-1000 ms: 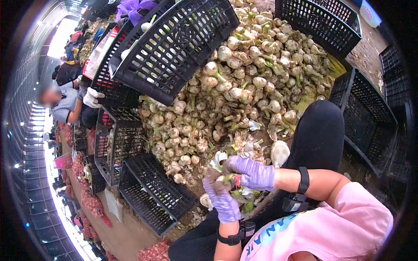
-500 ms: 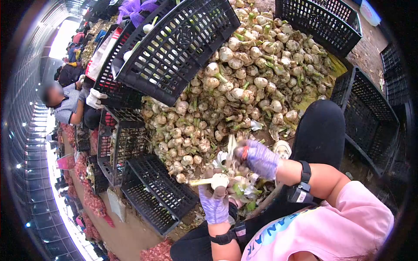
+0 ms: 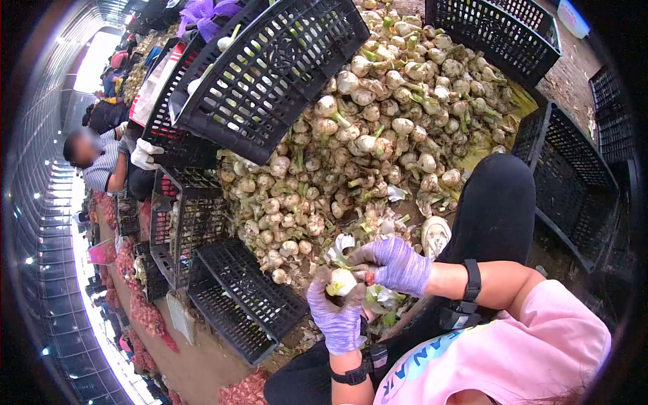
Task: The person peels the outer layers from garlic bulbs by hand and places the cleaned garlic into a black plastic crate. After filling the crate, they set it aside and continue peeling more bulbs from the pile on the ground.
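A whitish garlic bulb (image 3: 342, 283) is held in my left hand (image 3: 335, 316), which wears a purple-and-white glove, with the fingers curled round it. My right hand (image 3: 397, 266), gloved the same way, has its fingers pinched at the bulb's upper right side, where a pale peel of skin (image 3: 339, 248) sticks up. Something red shows at the right fingers. Loose peelings (image 3: 383, 297) lie below and beside the hands. Beyond them spreads a large heap of garlic bulbs (image 3: 378, 128) with short green stems.
A tilted black crate (image 3: 270, 74) holding garlic stands upper left. More black crates stand at left (image 3: 246, 297), top right (image 3: 496, 37) and right (image 3: 574, 182). A person in a striped shirt (image 3: 101, 169) sits at far left. Red net sacks (image 3: 142, 310) line the floor.
My right hand has moved down and left to meet the bulb. My left hand has turned, and the long stem that pointed left from the bulb no longer shows.
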`<action>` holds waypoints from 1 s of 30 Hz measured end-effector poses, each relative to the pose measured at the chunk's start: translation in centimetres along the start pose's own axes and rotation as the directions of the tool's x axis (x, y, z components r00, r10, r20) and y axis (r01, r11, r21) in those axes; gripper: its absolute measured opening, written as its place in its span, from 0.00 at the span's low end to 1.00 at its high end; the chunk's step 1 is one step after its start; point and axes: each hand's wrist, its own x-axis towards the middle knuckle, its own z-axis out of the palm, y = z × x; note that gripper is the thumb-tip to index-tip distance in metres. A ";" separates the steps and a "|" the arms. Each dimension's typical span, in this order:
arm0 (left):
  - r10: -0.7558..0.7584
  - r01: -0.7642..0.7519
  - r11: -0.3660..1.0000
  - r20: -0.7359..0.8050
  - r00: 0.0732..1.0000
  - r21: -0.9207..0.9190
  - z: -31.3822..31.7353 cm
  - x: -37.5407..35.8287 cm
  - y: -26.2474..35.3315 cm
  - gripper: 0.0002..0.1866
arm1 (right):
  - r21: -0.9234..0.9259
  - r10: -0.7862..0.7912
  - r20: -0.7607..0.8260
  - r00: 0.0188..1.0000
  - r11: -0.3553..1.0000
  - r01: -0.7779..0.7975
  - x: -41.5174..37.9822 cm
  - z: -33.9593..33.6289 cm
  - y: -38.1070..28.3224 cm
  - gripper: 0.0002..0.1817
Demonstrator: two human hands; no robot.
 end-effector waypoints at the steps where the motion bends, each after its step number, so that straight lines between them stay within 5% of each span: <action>1: -0.031 0.031 0.996 0.003 1.000 -0.078 0.1 0.0 0.0 0.33 | -0.141 -0.064 -0.012 0.998 0.988 0.062 0.0 -0.2 -0.5 0.16; 2: -0.032 0.032 0.996 0.005 0.999 -0.079 0.3 0.1 0.4 0.33 | -0.142 -0.063 -0.014 0.998 0.988 0.061 0.1 -0.1 -0.3 0.16; 4: -0.181 0.201 0.856 0.087 0.980 -0.477 0.7 0.3 1.3 0.26 | 0.013 0.039 -0.059 0.997 0.999 -0.038 0.3 0.4 0.3 0.13; 5: -0.180 0.201 0.856 0.089 0.980 -0.476 0.5 0.4 1.2 0.26 | 0.014 0.038 -0.061 0.997 0.999 -0.038 0.5 0.3 0.6 0.13; 7: -0.262 0.296 0.762 0.144 0.954 -0.576 0.0 0.4 0.5 0.28 | 0.512 0.162 0.000 0.987 0.847 -0.139 0.7 0.1 0.7 0.13; 9: -0.276 0.309 0.768 0.147 0.950 -0.561 -0.2 0.4 0.2 0.30 | 0.509 0.272 0.061 0.960 0.819 -0.264 0.5 -0.4 -0.6 0.14; 12: -0.281 0.301 0.805 0.118 0.953 -0.512 -0.2 0.4 0.0 0.28 | 0.462 0.108 0.060 0.992 0.878 -0.124 0.4 -0.5 -0.9 0.16; 15: -0.257 0.268 0.873 0.084 0.963 -0.408 -0.2 0.2 -0.4 0.30 | -0.106 -0.166 -0.038 0.985 0.981 0.161 0.3 -0.5 -0.7 0.18; 19: -0.260 0.328 0.852 0.214 0.942 -0.407 -1.2 0.0 -0.9 0.24 | 0.164 0.192 0.039 0.981 0.967 -0.196 1.3 -0.9 0.4 0.16; 21: -0.308 0.343 0.900 0.163 0.937 -0.268 -1.0 -0.3 -1.1 0.21 | 0.165 0.056 -0.028 0.998 0.985 -0.050 0.8 -1.4 -1.1 0.18; 23: -0.290 0.308 0.942 0.141 0.946 -0.130 -0.6 -0.4 -0.9 0.18 | -0.101 -0.191 0.049 0.980 0.976 0.195 0.5 -1.5 -1.7 0.17; 25: -0.207 0.197 0.978 0.197 0.958 0.066 -0.8 -0.3 -1.4 0.18 | -0.149 -0.118 0.044 0.992 0.981 0.124 0.2 -1.5 -1.6 0.16; 28: -0.369 0.399 0.909 0.217 0.904 -0.117 -1.1 -0.7 -0.5 0.18 | 0.270 0.118 0.082 0.990 0.953 -0.136 0.3 -1.3 -0.7 0.16; 30: -0.371 0.473 0.787 0.308 0.876 -0.396 -1.0 -0.7 -0.1 0.20 | 0.287 0.186 0.029 0.982 0.940 -0.186 0.6 -1.7 -0.1 0.16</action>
